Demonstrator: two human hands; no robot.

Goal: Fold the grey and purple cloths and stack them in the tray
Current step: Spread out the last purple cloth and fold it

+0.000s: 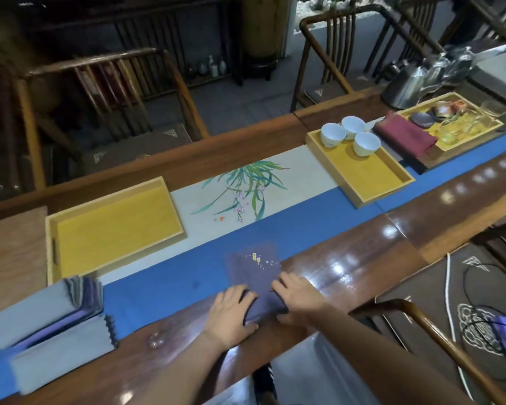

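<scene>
A dark purple cloth (pixel 253 270) with small yellow embroidery lies on the blue runner at the table's near edge. Its near end is doubled over. My left hand (pixel 231 312) grips that near end from the left, thumb under the edge. My right hand (pixel 297 298) grips it from the right. An empty yellow-lined wooden tray (pixel 51 249) sits to the far left of the cloth. A stack of folded grey and purple cloths (pixel 56 320) lies at the near left, in front of that tray.
A second yellow tray (pixel 392 168) at the right holds three white cups (pixel 349 135). Beyond it lie a maroon cloth (pixel 403 137), a tray of tea ware (pixel 462 121) and a steel kettle (pixel 409 86). A chair arm (pixel 438 331) curves at my near right.
</scene>
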